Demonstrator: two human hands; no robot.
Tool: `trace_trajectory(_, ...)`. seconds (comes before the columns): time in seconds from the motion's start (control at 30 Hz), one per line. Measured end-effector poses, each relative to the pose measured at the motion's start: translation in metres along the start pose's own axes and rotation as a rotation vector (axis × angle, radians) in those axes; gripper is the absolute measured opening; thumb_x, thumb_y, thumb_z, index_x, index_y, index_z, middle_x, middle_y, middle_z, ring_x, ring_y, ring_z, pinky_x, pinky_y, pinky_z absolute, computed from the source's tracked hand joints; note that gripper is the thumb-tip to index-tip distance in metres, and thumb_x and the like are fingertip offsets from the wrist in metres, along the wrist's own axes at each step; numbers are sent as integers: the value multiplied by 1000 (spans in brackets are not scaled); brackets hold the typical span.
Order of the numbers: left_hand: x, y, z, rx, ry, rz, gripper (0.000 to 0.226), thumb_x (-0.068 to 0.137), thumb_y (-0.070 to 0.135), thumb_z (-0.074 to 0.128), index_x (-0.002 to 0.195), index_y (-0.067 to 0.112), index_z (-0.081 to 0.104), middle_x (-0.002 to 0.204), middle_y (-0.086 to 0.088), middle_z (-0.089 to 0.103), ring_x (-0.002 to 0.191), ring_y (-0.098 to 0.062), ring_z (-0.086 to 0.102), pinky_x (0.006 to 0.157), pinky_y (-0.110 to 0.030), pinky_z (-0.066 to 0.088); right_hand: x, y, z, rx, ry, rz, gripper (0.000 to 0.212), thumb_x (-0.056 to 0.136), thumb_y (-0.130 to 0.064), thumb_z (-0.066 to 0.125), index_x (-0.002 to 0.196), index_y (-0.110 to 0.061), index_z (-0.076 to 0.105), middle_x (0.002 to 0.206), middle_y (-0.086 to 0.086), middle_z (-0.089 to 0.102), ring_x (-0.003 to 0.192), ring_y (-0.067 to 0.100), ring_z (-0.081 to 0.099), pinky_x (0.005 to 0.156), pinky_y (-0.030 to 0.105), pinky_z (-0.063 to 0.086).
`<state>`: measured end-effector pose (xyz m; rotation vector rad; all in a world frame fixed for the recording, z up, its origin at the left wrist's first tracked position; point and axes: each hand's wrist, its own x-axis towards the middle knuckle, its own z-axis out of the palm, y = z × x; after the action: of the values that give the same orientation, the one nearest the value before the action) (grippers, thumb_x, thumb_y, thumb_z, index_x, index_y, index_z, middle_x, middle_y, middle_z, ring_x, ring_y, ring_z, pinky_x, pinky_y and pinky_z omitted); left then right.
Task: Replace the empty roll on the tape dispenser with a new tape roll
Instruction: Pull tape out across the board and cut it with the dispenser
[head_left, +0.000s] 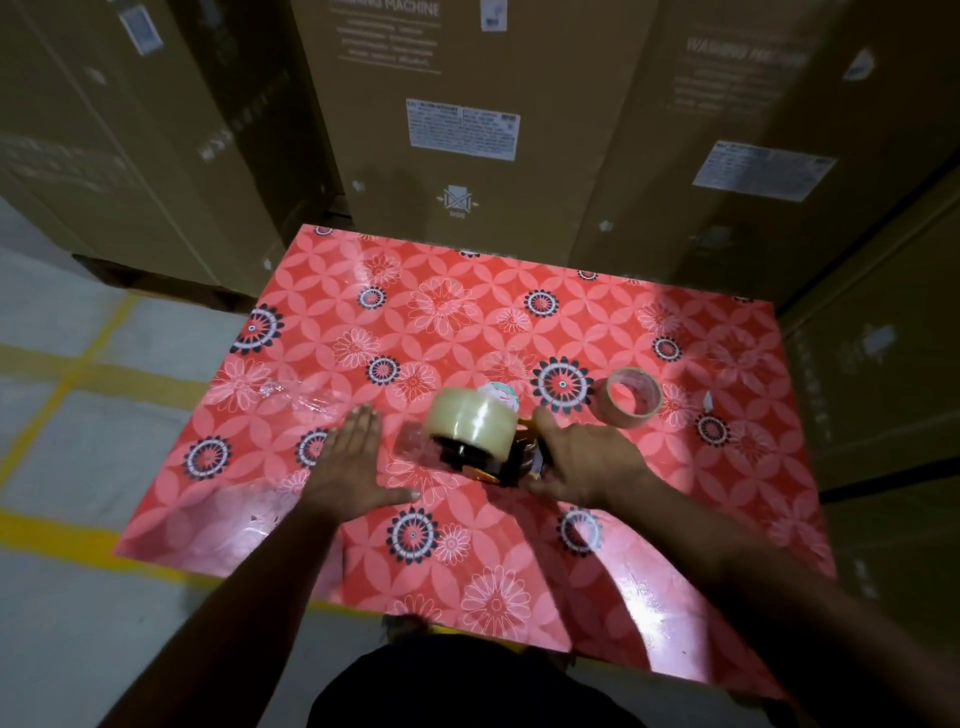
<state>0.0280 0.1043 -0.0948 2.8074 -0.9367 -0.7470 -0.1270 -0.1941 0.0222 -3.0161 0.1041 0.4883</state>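
Cardboard boxes behind table (675, 332). Right hand (587, 457) fingers loosely curled around dispenser (498, 457); left hand (353, 457) flat, spread, empty. New roll (470, 418) sits on dispenser between them; empty roll (629, 397) beyond right fingers. Advice: steady handle, seat roll squarely.

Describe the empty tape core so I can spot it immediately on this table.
Look at the red floral-patterned table and go to its right half, just beyond the right hand. The brown cardboard empty tape core lies there alone, apart from the dispenser. Unlike the thick, glossy clear new tape roll on the black tape dispenser, it is a thin hollow ring.
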Motion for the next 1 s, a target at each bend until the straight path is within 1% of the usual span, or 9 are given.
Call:
trace_trajectory(0.17, -4, -5, -5, 30, 35, 43, 148, 65, 101, 48, 161, 9, -17, 166, -11, -26, 156, -26, -19, 124, -41, -10, 35, 2, -34, -215, 20, 140, 70, 86, -69, 58, 128, -19, 33, 81, 1, 64, 57, 21, 52, 51, 28, 41)
trace_trajectory(0.27, -5, -5, -7, 40, 39, 46, 148, 64, 102, 47, 161, 9, -16, 167, -11, -24, 156, -26, -20, 126, -43, -8, 49, 30, -72, -317, -58, 194, 72, 81, -68, 66, 127, -20, 38, 78, -1, 56, 65, 21, 54, 50, 27, 32)
trace_trajectory(0.37, -3, -4, -6, 32, 49, 32, 147, 65, 101, 46, 160, 10, -18, 169, -12, -23, 156, -27, -20, 126, -44, -8, 47, 43, -62, -293, -46, 242, 78, 77, -74, 65, 125, -18, 38, 88, 3, 64, 78, 29, 64, 61, 32, 44)
trace_trajectory(0.47, -5, -3, -5, 19, 69, 40, 147, 64, 101, 46, 161, 10, -17, 169, -11, -22, 157, -27, -19, 126, -44, -8, 48, 39, -43, -13, 43, 352, 82, 72, -82, 56, 119, -17, 37, 89, 4, 62, 84, 31, 67, 73, 40, 55)
trace_trajectory(0.53, -4, -6, -3, 3, 68, 33, 149, 60, 104, 42, 161, 11, -16, 169, -10, -22, 157, -27, -19, 127, -46, -6, 52, 31, -31, 229, 76, 446, 78, 75, -78, 59, 115, -14, 40, 87, 1, 60, 79, 26, 63, 69, 36, 51)
trace_trajectory(0.67, 0, -6, 2, -45, 87, 28, 159, 47, 112, 30, 163, 12, -12, 170, -10, -19, 158, -26, -17, 129, -49, -4, 61, 6, -2, 1098, 184, 552, 46, 82, -57, 73, 91, -13, 68, 61, 1, 68, 56, 24, 62, 55, 35, 52)
trace_trajectory(0.77, 0, -6, 1, -50, 83, 8, 159, 46, 112, 31, 162, 13, -14, 170, -10, -20, 158, -27, -17, 129, -49, -4, 62, -18, 17, 1726, 43, 669, 44, 93, -50, 63, 83, -7, 66, 51, 13, 56, 38, 25, 51, 40, 25, 42)
trace_trajectory(0.87, -1, -3, -2, -51, 80, -3, 154, 54, 104, 48, 162, 15, -15, 170, -8, -22, 158, -26, -18, 129, -48, -4, 64, -29, 34, 1954, -52, 693, 53, 99, -57, 47, 86, -7, 60, 53, 12, 54, 39, 23, 48, 38, 23, 40)
trace_trajectory(1.0, 1, -3, -4, -103, 85, -30, 152, 55, 95, 63, 163, 17, -10, 172, -5, -15, 159, -24, -13, 127, -46, -3, 66, -30, 46, 1960, -10, 729, 59, 99, -59, 46, 86, -5, 65, 61, 12, 61, 46, 24, 56, 45, 28, 47)
